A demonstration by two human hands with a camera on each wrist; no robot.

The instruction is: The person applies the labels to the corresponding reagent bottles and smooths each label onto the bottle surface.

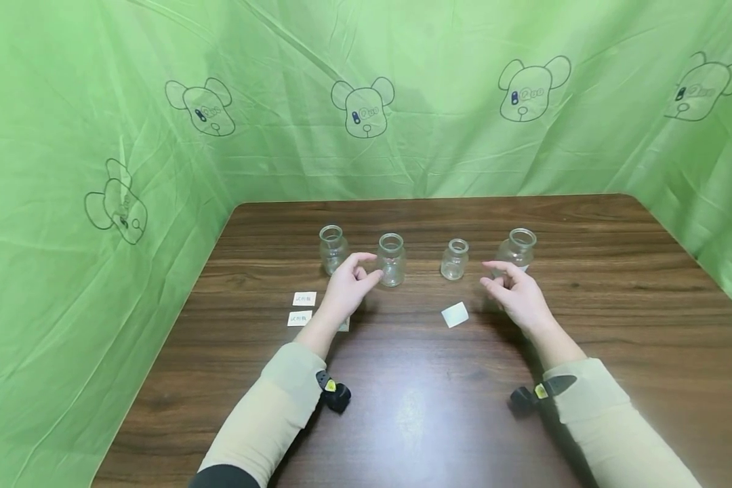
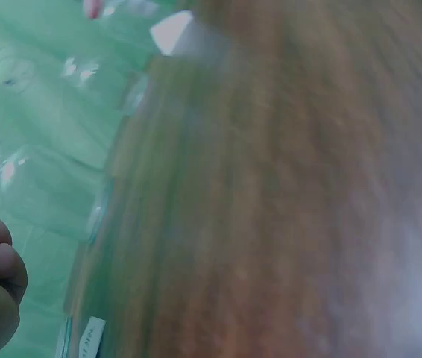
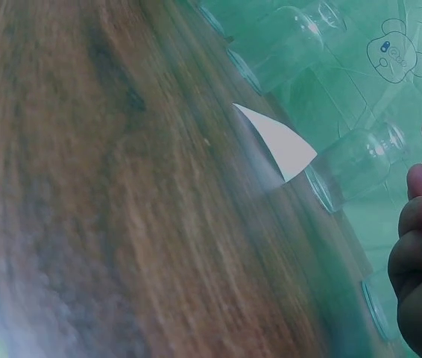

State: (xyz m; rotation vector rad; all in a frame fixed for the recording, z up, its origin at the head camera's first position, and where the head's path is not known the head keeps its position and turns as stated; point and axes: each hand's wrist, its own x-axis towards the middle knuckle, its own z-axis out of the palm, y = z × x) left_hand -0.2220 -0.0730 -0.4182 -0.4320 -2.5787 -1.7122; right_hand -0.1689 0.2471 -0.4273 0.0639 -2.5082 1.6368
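Observation:
My left hand (image 1: 348,286) hovers at the left side of a clear glass jar (image 1: 392,263), thumb and forefinger apart; whether the fingertips touch the glass is unclear. Another glass jar (image 1: 332,247) stands behind that hand, partly covered. The right hand (image 1: 517,295), its thumb and forefinger spread, is in front of a wide glass jar (image 1: 518,245). A white patch (image 1: 522,268) shows at that jar's lower side, mostly covered by the hand. Between the hands stands a smaller glass jar (image 1: 454,261), with a blank-looking white paper slip (image 1: 455,314) before it, bent up in the right wrist view.
Two white labels with printed characters, an upper label (image 1: 305,299) and a lower label (image 1: 299,318), lie left of the left forearm. A third slip (image 1: 344,326) is partly under that arm. Green cloth (image 1: 427,163) hangs around the wooden table (image 1: 415,379).

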